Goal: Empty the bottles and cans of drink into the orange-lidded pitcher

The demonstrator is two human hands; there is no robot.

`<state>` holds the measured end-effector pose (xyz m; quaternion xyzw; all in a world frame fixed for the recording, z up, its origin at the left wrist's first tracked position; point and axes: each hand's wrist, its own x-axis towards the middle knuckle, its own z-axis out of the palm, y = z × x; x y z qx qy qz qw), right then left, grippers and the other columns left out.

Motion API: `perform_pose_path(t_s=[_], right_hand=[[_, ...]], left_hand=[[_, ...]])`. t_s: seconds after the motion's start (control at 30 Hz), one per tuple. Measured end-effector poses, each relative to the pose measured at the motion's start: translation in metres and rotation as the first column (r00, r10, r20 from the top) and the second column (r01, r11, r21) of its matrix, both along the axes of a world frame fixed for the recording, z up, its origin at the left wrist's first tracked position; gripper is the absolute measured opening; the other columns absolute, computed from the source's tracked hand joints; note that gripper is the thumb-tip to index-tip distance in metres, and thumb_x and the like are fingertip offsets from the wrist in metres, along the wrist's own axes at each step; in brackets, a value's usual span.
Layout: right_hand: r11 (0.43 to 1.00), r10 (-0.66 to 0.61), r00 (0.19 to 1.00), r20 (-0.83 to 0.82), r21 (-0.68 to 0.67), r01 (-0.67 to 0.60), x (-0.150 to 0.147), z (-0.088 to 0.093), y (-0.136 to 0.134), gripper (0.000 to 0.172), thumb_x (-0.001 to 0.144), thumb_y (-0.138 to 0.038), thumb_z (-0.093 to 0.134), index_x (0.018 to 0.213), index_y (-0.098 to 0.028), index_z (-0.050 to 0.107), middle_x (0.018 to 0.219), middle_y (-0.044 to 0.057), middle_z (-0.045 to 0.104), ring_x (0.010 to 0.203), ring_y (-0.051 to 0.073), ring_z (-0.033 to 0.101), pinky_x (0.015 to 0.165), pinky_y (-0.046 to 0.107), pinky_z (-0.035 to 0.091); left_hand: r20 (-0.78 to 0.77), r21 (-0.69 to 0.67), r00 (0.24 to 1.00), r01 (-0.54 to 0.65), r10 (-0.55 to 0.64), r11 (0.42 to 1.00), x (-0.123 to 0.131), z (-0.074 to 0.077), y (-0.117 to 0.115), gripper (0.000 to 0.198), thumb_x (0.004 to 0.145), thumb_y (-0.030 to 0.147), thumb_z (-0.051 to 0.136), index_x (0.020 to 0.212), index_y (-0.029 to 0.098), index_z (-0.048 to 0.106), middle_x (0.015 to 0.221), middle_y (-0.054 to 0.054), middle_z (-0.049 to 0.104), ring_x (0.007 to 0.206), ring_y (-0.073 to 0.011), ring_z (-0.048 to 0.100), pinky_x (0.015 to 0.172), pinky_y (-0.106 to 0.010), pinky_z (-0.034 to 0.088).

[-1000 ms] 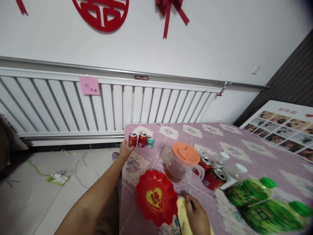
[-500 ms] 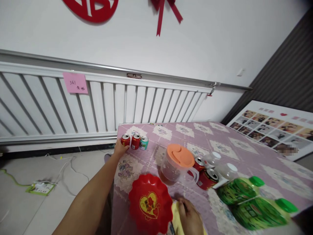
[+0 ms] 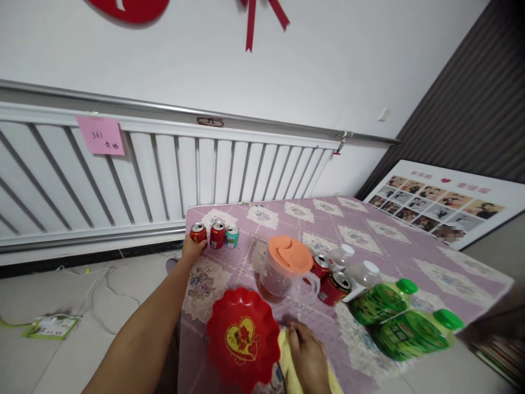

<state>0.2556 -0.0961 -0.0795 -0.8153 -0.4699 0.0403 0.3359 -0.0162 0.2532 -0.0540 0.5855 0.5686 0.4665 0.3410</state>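
At the table's far left corner, my left hand (image 3: 192, 249) is wrapped round a red can (image 3: 198, 233). Right beside it stand another red can (image 3: 217, 235) and a teal can (image 3: 232, 237). My right hand (image 3: 307, 353) is closed on a yellow cloth (image 3: 290, 372) at the near edge, just right of a red scalloped plate (image 3: 225, 350) with a yellow heart. Beyond the plate is a clear pitcher (image 3: 275, 279) with an orange lid, holding a little brown liquid.
Right of the pitcher stand two red cans (image 3: 334, 288), clear bottles with white caps (image 3: 364, 273) and two green bottles (image 3: 412, 334). A radiator (image 3: 241, 169) runs behind the table (image 3: 295, 230). A photo board (image 3: 471, 189) leans at the right.
The view has shifted, so the table and its objects appear further left and slightly higher. Both hands keep their holds, and the left-hand can stays beside the other two.
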Motion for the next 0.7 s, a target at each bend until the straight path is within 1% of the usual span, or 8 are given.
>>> perform_pose_path(t_s=[0.1, 0.2, 0.27, 0.37, 0.43, 0.5, 0.57, 0.7], right_hand=[[1.0, -0.007, 1.0, 0.008, 0.001, 0.007, -0.002, 0.0, 0.001, 0.042, 0.085, -0.046, 0.041, 0.089, -0.024, 0.077, 0.096, 0.008, 0.079, 0.093, 0.028, 0.074, 0.088, 0.043, 0.055], [1.0, -0.015, 1.0, 0.025, -0.007, 0.015, -0.006, 0.002, 0.001, 0.042, 0.085, -0.044, 0.04, 0.088, -0.024, 0.076, 0.095, 0.007, 0.079, 0.092, 0.027, 0.073, 0.088, 0.042, 0.054], [1.0, -0.02, 1.0, 0.023, -0.012, 0.021, -0.008, 0.003, 0.001, 0.041, 0.086, -0.042, 0.04, 0.089, -0.023, 0.076, 0.098, 0.007, 0.079, 0.093, 0.026, 0.072, 0.09, 0.041, 0.052], [0.999, -0.029, 0.999, 0.014, -0.03, 0.029, -0.012, 0.002, 0.001, 0.04, 0.086, -0.04, 0.041, 0.092, -0.023, 0.076, 0.102, 0.008, 0.078, 0.098, 0.026, 0.071, 0.094, 0.041, 0.049], [0.999, -0.028, 1.0, 0.007, -0.039, 0.028, -0.014, 0.002, 0.001, 0.039, 0.087, -0.04, 0.041, 0.094, -0.023, 0.076, 0.104, 0.007, 0.078, 0.099, 0.026, 0.07, 0.094, 0.041, 0.048], [0.999, -0.02, 1.0, -0.001, -0.042, 0.02, -0.014, 0.002, 0.0, 0.039, 0.088, -0.04, 0.041, 0.095, -0.023, 0.076, 0.107, 0.007, 0.077, 0.1, 0.025, 0.069, 0.094, 0.04, 0.047], [0.999, -0.014, 1.0, -0.008, -0.041, 0.013, -0.015, 0.002, 0.0, 0.04, 0.089, -0.039, 0.04, 0.096, -0.022, 0.076, 0.109, 0.008, 0.077, 0.102, 0.025, 0.069, 0.095, 0.04, 0.046], [0.999, -0.014, 1.0, -0.019, -0.042, 0.013, -0.016, 0.003, -0.001, 0.039, 0.089, -0.037, 0.041, 0.098, -0.022, 0.075, 0.109, 0.007, 0.076, 0.102, 0.025, 0.068, 0.097, 0.04, 0.044]], left_hand=[[0.006, -0.055, 0.999, -0.043, 0.043, 0.998, -0.001, 0.005, -0.01, 0.059, 0.069, 0.025, 0.079, 0.121, 0.011, 0.053, 0.105, -0.013, 0.072, 0.099, -0.0278, 0.069, 0.087, -0.039, 0.054], [0.021, -0.053, 1.0, -0.007, 0.008, 0.999, -0.001, 0.013, -0.032, 0.062, 0.072, 0.026, 0.079, 0.126, 0.013, 0.051, 0.117, -0.015, 0.07, 0.104, -0.026, 0.068, 0.09, -0.037, 0.054], [0.063, -0.031, 0.995, 0.081, -0.079, 0.996, -0.001, 0.019, -0.056, 0.063, 0.073, 0.026, 0.078, 0.129, 0.014, 0.05, 0.123, -0.014, 0.068, 0.108, -0.0251, 0.067, 0.094, -0.037, 0.054], [0.087, -0.046, 0.972, 0.221, -0.216, 0.974, -0.001, 0.029, -0.101, 0.065, 0.071, 0.027, 0.08, 0.128, 0.015, 0.052, 0.119, -0.013, 0.07, 0.106, -0.0267, 0.068, 0.095, -0.041, 0.054], [0.12, -0.036, 0.942, 0.32, -0.314, 0.947, 0.0, 0.035, -0.133, 0.067, 0.07, 0.026, 0.08, 0.13, 0.016, 0.051, 0.12, -0.011, 0.069, 0.107, -0.0269, 0.068, 0.094, -0.041, 0.055], [0.177, -0.057, 0.902, 0.41, -0.395, 0.911, 0.0, 0.038, -0.163, 0.064, 0.071, 0.026, 0.078, 0.129, 0.016, 0.051, 0.118, -0.011, 0.07, 0.107, -0.0272, 0.068, 0.094, -0.042, 0.055], [0.234, -0.073, 0.88, 0.439, -0.413, 0.895, 0.002, 0.038, -0.187, 0.066, 0.07, 0.026, 0.078, 0.129, 0.017, 0.05, 0.121, -0.012, 0.069, 0.111, -0.0276, 0.067, 0.098, -0.043, 0.053], [0.209, -0.095, 0.898, 0.414, -0.388, 0.905, 0.008, 0.033, -0.223, 0.067, 0.067, 0.025, 0.079, 0.128, 0.017, 0.051, 0.124, -0.012, 0.067, 0.117, -0.0299, 0.064, 0.105, -0.046, 0.048]])
